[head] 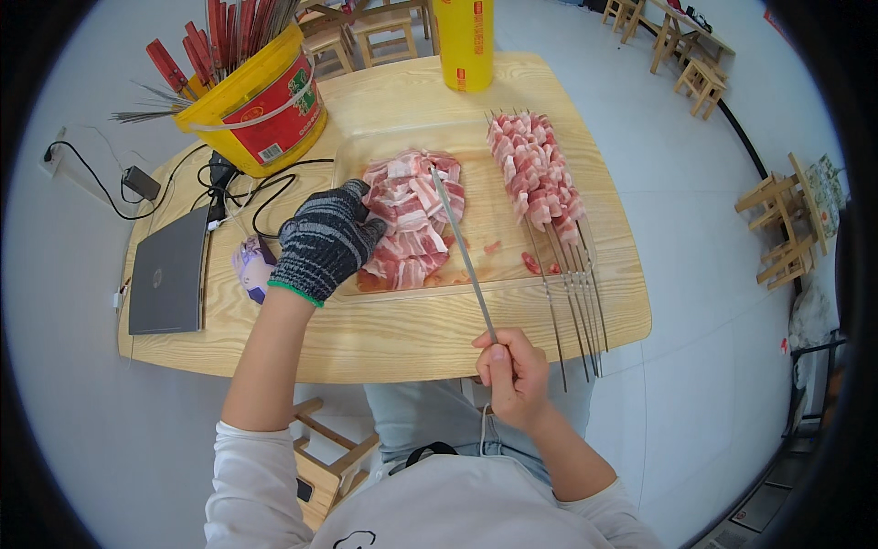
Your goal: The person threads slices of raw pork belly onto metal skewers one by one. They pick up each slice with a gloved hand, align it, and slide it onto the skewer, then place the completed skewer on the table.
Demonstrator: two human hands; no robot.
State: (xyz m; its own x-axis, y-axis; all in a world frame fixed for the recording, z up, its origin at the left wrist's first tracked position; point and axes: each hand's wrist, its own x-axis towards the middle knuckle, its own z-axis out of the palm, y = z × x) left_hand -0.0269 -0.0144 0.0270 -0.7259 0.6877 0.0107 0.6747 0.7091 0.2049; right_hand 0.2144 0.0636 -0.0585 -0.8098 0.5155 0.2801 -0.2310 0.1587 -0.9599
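My right hand point(513, 374), bare, grips the near end of a flat metal skewer point(464, 254). Its far end reaches over sliced raw meat point(411, 213), marbled pink and white, piled in a clear shallow tray point(490, 271). A dark grey knit glove with a green cuff covers my left hand point(329, 233), whose fingers rest at the left side of the pile. Whether those fingers pinch a slice is hidden. Several loaded meat skewers point(538, 171) lie side by side across the tray's right part, their bare metal ends point(583, 316) pointing towards me past the table edge.
A yellow bucket point(274, 103) holding red-handled tools and bare skewers stands at the back left. Nearby are black cables point(254, 195), a closed laptop point(168, 274) and a purple-white object point(252, 264). A yellow cylinder point(468, 48) stands at the table's point(398, 343) far edge.
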